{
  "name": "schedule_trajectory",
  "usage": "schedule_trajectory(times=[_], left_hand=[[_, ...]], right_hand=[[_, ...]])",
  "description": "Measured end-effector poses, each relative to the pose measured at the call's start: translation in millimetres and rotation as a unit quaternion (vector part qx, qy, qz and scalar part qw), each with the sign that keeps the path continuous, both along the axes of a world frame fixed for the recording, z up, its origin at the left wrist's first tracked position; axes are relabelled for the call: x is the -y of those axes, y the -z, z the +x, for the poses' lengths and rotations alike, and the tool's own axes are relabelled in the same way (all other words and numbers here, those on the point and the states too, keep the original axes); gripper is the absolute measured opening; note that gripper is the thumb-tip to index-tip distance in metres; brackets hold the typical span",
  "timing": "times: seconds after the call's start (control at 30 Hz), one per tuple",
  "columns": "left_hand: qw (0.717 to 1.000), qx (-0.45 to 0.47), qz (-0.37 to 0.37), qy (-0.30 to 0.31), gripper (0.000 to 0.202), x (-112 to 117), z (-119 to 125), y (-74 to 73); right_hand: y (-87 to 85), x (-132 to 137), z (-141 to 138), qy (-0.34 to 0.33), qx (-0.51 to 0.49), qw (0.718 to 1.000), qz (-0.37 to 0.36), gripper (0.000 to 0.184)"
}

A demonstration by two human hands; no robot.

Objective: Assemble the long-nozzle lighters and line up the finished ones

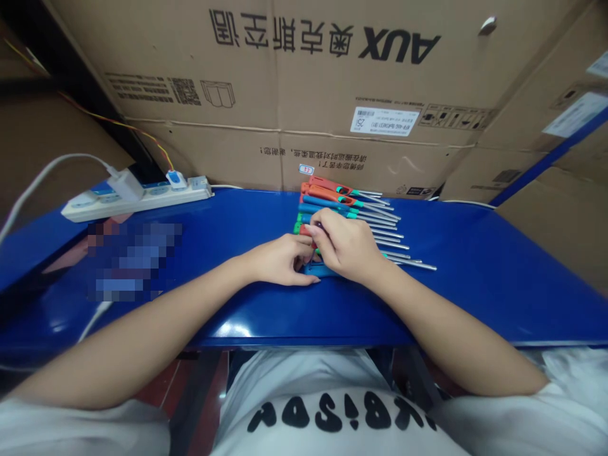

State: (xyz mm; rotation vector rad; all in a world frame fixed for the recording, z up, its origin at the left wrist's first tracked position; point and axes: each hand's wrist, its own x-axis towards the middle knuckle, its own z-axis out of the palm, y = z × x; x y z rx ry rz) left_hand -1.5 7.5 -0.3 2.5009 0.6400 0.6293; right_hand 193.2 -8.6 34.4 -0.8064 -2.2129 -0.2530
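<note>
Several long-nosed lighters with orange, blue and green handles and thin metal barrels lie side by side on the blue table. My left hand is closed round the handle end of the nearest one, a blue lighter, its thumb along the near edge. Over that same lighter, my right hand is closed in a pinch on a slim dark tool that looks like a screwdriver, its shaft pointing down at the handle. My fingers hide most of the tool and part of the lighters.
A white power strip with plugs and cables lies at the back left of the blue table. In front of it is a blurred-out patch with a white cable. A large cardboard box walls off the back, and more cardboard stands right.
</note>
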Motion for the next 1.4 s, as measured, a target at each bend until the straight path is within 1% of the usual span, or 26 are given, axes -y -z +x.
schedule_trajectory(times=[0.17, 0.27, 0.33, 0.4, 0.47, 0.5, 0.63, 0.8, 0.9, 0.97, 1.03, 1.13, 1.17, 1.2, 1.23, 1.33, 1.37, 1.4], left_hand=[[1.000, 0.000, 0.006, 0.001, 0.030, 0, 0, -0.9], [1.000, -0.007, 0.007, -0.003, 0.030, 0, 0, -0.8], [1.000, -0.013, 0.003, -0.006, 0.026, 1, 1, -0.4], [1.000, -0.018, -0.003, -0.007, 0.023, 2, 1, 0.2], [1.000, -0.026, -0.010, -0.011, 0.023, 2, 0, 0.7], [0.999, -0.031, -0.013, -0.013, 0.024, 2, 0, 0.8], [0.999, -0.038, -0.017, -0.009, 0.023, 1, 0, 0.2], [1.000, -0.023, -0.013, -0.003, 0.023, 0, 0, 1.7], [1.000, -0.027, -0.006, -0.010, 0.026, -1, -1, 3.9], [1.000, -0.026, -0.003, -0.008, 0.027, -1, -1, 4.1], [1.000, -0.023, -0.005, 0.001, 0.024, -1, -1, 2.8], [1.000, -0.020, -0.004, 0.004, 0.021, 1, 0, -0.4], [1.000, -0.021, -0.003, 0.004, 0.021, 2, 0, -1.2], [1.000, -0.021, -0.001, 0.004, 0.021, 2, 0, -1.6], [1.000, -0.020, 0.001, 0.006, 0.022, 2, 0, -1.7], [1.000, -0.013, 0.004, 0.010, 0.024, 1, 0, -0.6], [1.000, -0.011, 0.004, 0.011, 0.024, 1, 0, -0.3], [1.000, -0.011, 0.004, 0.011, 0.023, 1, 0, -0.2]], right_hand=[[1.1, -2, 1, 0.003, 0.003, 0.999, -0.036, 0.039], [0.4, -2, 2, 0.000, 0.003, 0.999, -0.038, 0.039], [-0.3, 0, 1, 0.002, 0.012, 1.000, -0.017, 0.038], [-0.9, 3, -1, 0.023, 0.020, 0.999, 0.021, 0.038], [-0.9, 7, -4, 0.044, 0.009, 0.998, 0.051, 0.039], [-0.7, 8, -5, 0.047, -0.004, 0.997, 0.053, 0.039], [-0.5, 7, -5, -0.005, -0.038, 0.999, 0.011, 0.032], [-6.3, 4, 3, -0.045, -0.009, 0.996, -0.071, 0.031], [-10.1, 6, 6, -0.118, 0.006, 0.986, -0.122, 0.040], [-10.9, 7, 7, -0.146, 0.019, 0.980, -0.136, 0.047], [-10.1, 5, 6, -0.126, 0.032, 0.984, -0.123, 0.049], [-7.1, 0, 5, -0.058, 0.040, 0.993, -0.099, 0.052], [-6.0, -1, 4, -0.050, 0.031, 0.993, -0.102, 0.052], [-5.2, -2, 4, -0.057, 0.018, 0.992, -0.113, 0.051], [-4.7, -1, 4, -0.080, 0.005, 0.988, -0.130, 0.050], [-5.0, 1, 5, -0.171, -0.016, 0.969, -0.177, 0.056], [-5.3, 1, 5, -0.180, -0.013, 0.967, -0.178, 0.057], [-5.4, 1, 5, -0.174, -0.006, 0.970, -0.168, 0.057]])
